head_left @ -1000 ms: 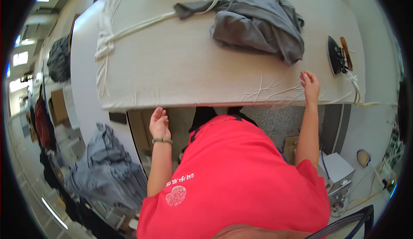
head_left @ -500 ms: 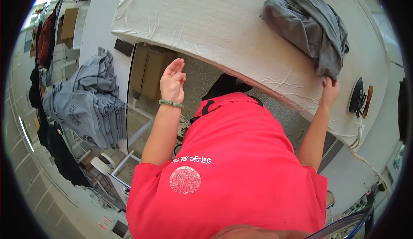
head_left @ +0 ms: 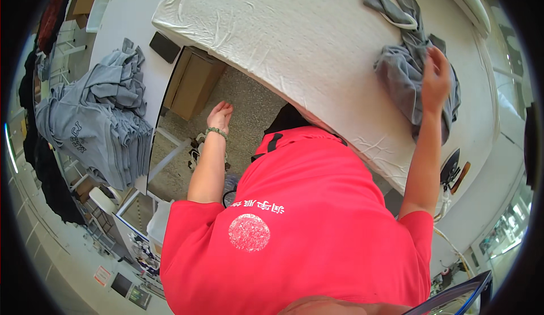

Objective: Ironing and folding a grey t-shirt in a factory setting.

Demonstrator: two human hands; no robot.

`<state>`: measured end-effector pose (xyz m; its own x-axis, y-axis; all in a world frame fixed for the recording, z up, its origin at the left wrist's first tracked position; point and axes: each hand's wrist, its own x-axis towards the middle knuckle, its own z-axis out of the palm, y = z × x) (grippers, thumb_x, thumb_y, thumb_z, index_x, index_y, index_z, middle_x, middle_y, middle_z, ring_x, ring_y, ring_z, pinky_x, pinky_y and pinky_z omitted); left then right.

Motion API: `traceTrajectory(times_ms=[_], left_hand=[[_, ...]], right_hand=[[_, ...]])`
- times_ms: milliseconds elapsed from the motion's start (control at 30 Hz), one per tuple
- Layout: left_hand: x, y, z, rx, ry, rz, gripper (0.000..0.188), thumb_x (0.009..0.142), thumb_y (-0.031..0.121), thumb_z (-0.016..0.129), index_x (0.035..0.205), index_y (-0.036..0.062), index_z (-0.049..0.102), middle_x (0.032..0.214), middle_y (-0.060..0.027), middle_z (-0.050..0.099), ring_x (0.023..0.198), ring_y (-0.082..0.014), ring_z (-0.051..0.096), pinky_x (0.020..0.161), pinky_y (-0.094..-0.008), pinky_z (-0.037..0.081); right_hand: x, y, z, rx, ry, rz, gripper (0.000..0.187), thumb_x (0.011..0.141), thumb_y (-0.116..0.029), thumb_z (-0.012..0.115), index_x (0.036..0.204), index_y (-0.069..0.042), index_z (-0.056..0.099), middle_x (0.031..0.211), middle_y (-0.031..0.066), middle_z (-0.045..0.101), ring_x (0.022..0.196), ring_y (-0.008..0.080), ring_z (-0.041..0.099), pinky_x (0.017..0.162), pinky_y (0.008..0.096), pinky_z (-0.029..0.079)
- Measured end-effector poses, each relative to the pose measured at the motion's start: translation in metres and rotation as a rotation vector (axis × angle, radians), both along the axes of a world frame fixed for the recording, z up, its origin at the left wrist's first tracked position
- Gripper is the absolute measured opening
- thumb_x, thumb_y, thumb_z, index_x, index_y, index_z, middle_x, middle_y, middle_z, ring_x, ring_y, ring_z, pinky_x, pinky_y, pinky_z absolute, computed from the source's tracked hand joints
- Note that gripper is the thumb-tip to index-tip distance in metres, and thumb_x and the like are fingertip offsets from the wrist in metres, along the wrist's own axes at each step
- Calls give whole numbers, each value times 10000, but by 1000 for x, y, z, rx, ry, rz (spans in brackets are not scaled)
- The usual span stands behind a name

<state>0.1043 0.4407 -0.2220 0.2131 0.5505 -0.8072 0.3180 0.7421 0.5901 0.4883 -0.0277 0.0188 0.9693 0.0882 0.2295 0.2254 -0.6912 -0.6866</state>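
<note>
A crumpled grey garment [head_left: 396, 68] lies on the right part of the white cloth-covered table [head_left: 294, 37]. One long narrow part of it stretches to the far edge, by a pale hose or cord [head_left: 399, 23]. My right hand [head_left: 436, 80] is over the garment, fingers bent and closed on its fabric; the fingertips are partly hidden by the hand. Low in front of the table, over the gap at its near side, hangs my left hand [head_left: 221, 116]. It is empty, with the fingers loosely stretched, and wears a green bead bracelet [head_left: 216, 132].
To the left, a stack of grey garments [head_left: 107, 122] lies on a white side table, near a dark flat phone-like object [head_left: 164, 47]. Under the tables stands a cardboard box [head_left: 192, 82]. An iron [head_left: 449, 167] with a cord sits at the right table edge.
My right hand has moved farther over the table from the garment's near end, and the garment's folds have shifted. My left hand has lowered toward me. The whole view has shifted slightly.
</note>
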Motion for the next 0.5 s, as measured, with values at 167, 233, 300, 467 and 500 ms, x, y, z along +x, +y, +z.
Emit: traceTrajectory(times_ms=[167,233,300,467,500], left_hand=[[22,3,28,-54,-131,-71,561,817,-153,712,1348,-64,557,1161,-142,652,1116,-292,687,999,-360,574],[24,6,39,-64,-200,-105,530,818,-144,722,1320,-60,573,1121,-115,651,1079,-273,698,989,-339,573],[32,5,53,-75,-237,-86,503,828,-123,730,1305,-51,587,1094,-99,654,1020,-241,698,923,-313,577],[18,5,89,-38,-166,-87,294,919,39,743,1197,-1,657,910,-29,665,637,-96,615,530,-204,474],[23,4,95,-43,-197,-100,294,919,39,743,1197,-1,657,910,-29,665,637,-96,615,530,-204,474]], right_hand=[[90,103,-49,-121,146,237,367,1006,-165,627,1349,-37,636,1224,117,727,1056,234,718,953,321,540],[128,126,-77,-372,110,272,429,971,-193,628,1376,-52,625,1221,166,717,1068,320,716,954,382,548],[158,128,-121,-521,-43,230,435,943,-217,632,1352,-68,635,1208,192,713,1058,350,712,950,418,548],[198,170,-102,-848,239,151,349,878,-294,642,1165,-105,706,1120,226,725,1018,391,711,922,499,547],[214,176,-90,-896,215,212,302,870,-305,642,1085,-106,716,1084,213,735,998,387,714,903,495,552]])
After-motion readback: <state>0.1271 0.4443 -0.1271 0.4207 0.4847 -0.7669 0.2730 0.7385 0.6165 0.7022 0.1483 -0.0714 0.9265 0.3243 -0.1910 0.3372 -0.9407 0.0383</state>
